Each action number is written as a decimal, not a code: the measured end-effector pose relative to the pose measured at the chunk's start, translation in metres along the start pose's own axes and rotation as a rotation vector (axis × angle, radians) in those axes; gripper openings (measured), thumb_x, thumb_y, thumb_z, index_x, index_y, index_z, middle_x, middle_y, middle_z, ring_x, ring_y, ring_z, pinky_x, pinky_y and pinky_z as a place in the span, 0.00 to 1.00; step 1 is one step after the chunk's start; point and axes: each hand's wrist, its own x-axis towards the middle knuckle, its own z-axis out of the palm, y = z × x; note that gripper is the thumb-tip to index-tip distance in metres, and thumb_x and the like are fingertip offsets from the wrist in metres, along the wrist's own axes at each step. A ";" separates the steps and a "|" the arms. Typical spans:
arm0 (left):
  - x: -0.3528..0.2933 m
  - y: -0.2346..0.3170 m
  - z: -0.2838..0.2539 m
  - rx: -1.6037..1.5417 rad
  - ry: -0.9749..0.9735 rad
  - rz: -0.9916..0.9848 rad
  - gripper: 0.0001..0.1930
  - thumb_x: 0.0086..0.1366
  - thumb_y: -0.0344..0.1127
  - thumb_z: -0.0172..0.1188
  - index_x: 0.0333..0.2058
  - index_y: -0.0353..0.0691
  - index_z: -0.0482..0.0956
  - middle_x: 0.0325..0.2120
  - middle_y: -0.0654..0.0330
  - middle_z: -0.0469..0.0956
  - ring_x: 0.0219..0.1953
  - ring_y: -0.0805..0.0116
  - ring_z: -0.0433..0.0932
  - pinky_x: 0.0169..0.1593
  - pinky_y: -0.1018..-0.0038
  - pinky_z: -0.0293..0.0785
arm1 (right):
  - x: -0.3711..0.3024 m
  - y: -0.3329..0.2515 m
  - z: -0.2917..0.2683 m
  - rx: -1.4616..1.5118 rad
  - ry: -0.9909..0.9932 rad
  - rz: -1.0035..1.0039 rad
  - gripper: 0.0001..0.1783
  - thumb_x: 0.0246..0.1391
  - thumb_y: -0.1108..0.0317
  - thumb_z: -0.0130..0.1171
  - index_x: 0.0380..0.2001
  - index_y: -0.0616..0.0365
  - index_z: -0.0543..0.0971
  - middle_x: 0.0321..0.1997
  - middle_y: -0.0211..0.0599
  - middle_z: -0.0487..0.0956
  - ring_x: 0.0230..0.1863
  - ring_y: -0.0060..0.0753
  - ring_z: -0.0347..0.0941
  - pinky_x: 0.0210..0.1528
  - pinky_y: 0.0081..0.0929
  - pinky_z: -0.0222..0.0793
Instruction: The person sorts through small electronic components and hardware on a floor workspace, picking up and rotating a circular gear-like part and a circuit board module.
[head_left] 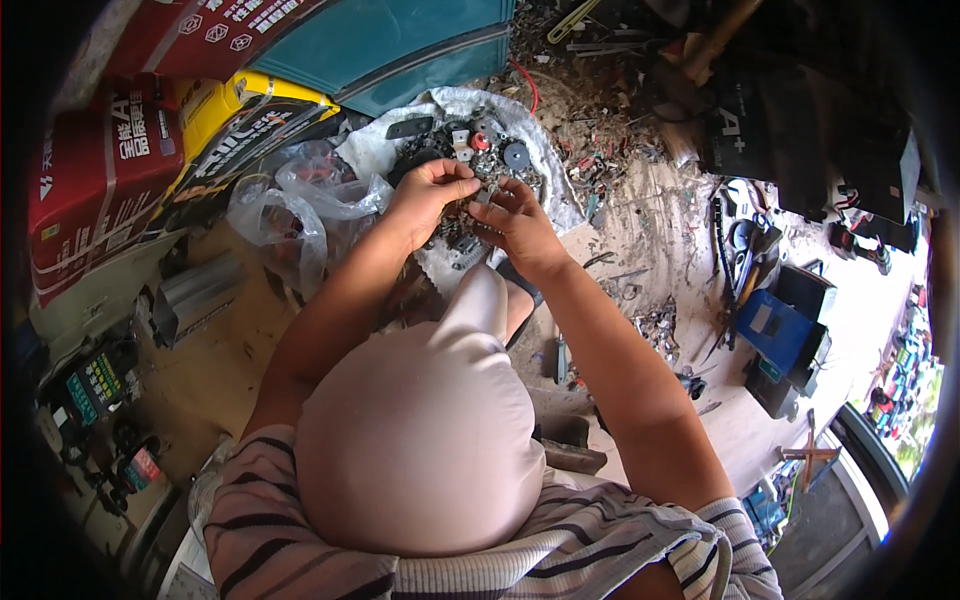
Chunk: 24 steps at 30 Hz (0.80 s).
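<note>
Parts (492, 166) lie heaped on white cloth (368, 152). Left hand (425, 203) over them: thumb and index pinched together. Right hand (527, 232) alongside: fingers curled, tips close to left's. Can't tell what they grip. Black disc (516, 155) sits just beyond.

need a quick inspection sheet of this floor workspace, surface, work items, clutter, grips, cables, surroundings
Surface: white cloth spread out, covered with loose parts
Work items: red round part, dark disc and many small pieces on the cloth
Clutter: clear plastic bag left of the cloth; debris scattered to its right
Grips: left hand and right hand close together over the parts; any held piece unclear
Cables: thin red cord or tube beyond the cloth
Surroundings: red box, yellow-and-black box, teal case; blue box at right
</note>
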 end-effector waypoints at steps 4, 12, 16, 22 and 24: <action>0.004 0.001 -0.012 -0.111 0.067 -0.003 0.08 0.59 0.28 0.66 0.36 0.44 0.78 0.33 0.65 0.80 0.35 0.74 0.77 0.38 0.78 0.73 | 0.000 -0.001 0.006 0.030 -0.017 -0.030 0.37 0.51 0.80 0.63 0.61 0.56 0.56 0.59 0.42 0.65 0.53 0.36 0.72 0.51 0.34 0.74; 0.006 0.017 -0.014 0.155 0.218 0.146 0.11 0.61 0.30 0.64 0.43 0.41 0.79 0.42 0.63 0.78 0.42 0.75 0.76 0.46 0.79 0.74 | -0.003 0.005 -0.022 0.209 -0.033 -0.047 0.33 0.53 0.82 0.60 0.59 0.47 0.60 0.54 0.31 0.71 0.53 0.32 0.71 0.53 0.34 0.72; 0.005 0.015 -0.010 0.445 0.061 0.370 0.16 0.61 0.29 0.63 0.48 0.39 0.78 0.53 0.58 0.73 0.55 0.67 0.72 0.60 0.70 0.66 | -0.003 0.005 -0.025 0.249 -0.058 -0.040 0.32 0.54 0.82 0.59 0.58 0.45 0.61 0.51 0.30 0.71 0.51 0.31 0.71 0.53 0.35 0.72; -0.011 0.008 0.004 0.519 -0.054 0.332 0.18 0.59 0.31 0.64 0.48 0.36 0.78 0.50 0.57 0.76 0.52 0.65 0.74 0.56 0.70 0.69 | -0.004 0.004 -0.030 0.289 -0.052 -0.015 0.28 0.54 0.79 0.61 0.55 0.46 0.63 0.44 0.28 0.71 0.48 0.31 0.73 0.55 0.41 0.73; -0.026 0.002 0.016 0.509 -0.081 0.220 0.25 0.57 0.34 0.68 0.53 0.34 0.73 0.50 0.55 0.76 0.51 0.66 0.75 0.55 0.71 0.70 | -0.011 -0.004 -0.026 0.278 -0.069 0.011 0.27 0.54 0.78 0.61 0.53 0.46 0.63 0.41 0.27 0.72 0.46 0.32 0.74 0.53 0.41 0.74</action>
